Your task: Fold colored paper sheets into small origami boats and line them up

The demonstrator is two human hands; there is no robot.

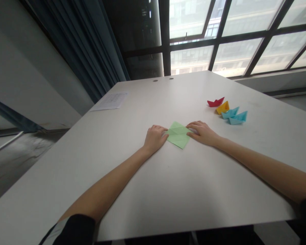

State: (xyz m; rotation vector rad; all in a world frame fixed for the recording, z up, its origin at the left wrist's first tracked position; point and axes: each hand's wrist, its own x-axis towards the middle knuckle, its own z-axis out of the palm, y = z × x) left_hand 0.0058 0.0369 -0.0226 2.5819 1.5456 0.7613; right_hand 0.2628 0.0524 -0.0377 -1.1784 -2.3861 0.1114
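A creased light green sheet of paper (179, 135) lies on the white table in front of me, turned so that one corner points toward me. My left hand (156, 136) pinches its left corner between thumb and fingers. At the opposite corner, my right hand (200, 132) grips the paper in the same way, thumb below and fingers above. Both hands rest low against the tabletop.
To the right stand several folded paper boats: a red boat (216, 102), a yellow boat (222, 108) and light blue boats (238, 118). A printed sheet (111, 101) lies at the table's (153, 190) left edge. Windows and a blue curtain (84, 41) are beyond.
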